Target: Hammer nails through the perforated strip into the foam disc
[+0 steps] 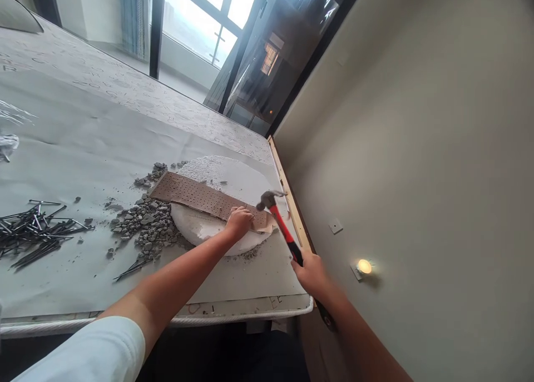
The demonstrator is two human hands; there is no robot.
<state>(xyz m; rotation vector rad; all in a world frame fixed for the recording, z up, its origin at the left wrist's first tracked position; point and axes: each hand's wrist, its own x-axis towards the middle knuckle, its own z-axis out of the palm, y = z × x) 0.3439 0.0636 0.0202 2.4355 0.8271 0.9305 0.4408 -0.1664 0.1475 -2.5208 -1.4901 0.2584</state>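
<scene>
My right hand (312,273) is wrapped round the black-and-red handle of a claw hammer (283,223). The hammer's metal head is raised near the right end of a long brown board (200,196) dotted with small holes. On that end of the board rests my left hand (240,222), its fingers pressed together at the surface. Whatever is between those fingertips is too small to make out. Beneath the board lies a round white slab (196,226), chipped and crumbly in places.
Grey stone chips (146,223) are heaped left of the slab. A pile of long nails (37,229) lies farther left, and a few thin ones (131,269) sit nearer me. A pale sheet (104,148) covers the mattress-like surface. A wooden rail (292,198) and a wall (417,148) bound the right side.
</scene>
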